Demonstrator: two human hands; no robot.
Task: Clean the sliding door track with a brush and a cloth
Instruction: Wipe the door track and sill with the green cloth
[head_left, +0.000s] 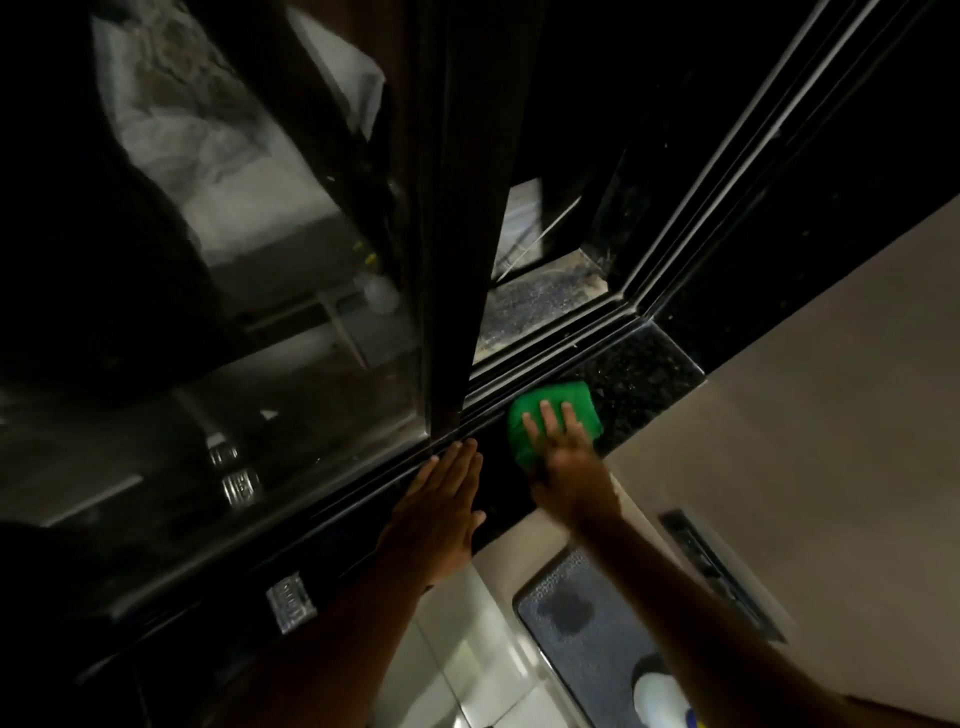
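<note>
The track (524, 358) runs diagonally, its long axis from lower left to upper right, ending at a corner of the frame (631, 306). Its parallel rails lie along the inner edge of a dark speckled stone sill (639, 379). The sliding door (447, 312) stands upright on the track, its dark stile meeting the rails just left of the cloth.

The green cloth (558, 402) lies folded flat on the sill, just beside the track. The right hand (563, 447) presses on it palm down, fingers extended and spread, gripping nothing. The left hand (441, 499) lies flat and open on the sill, fingers together, fingertips touching the track edge at the base of the door; it holds nothing.

The room is dim. The door glass (208, 260) shows faint reflections. A beige wall (831, 415) adjoins the sill on the right. Below are pale floor tiles (467, 649) and a dark textured mat (587, 634).
</note>
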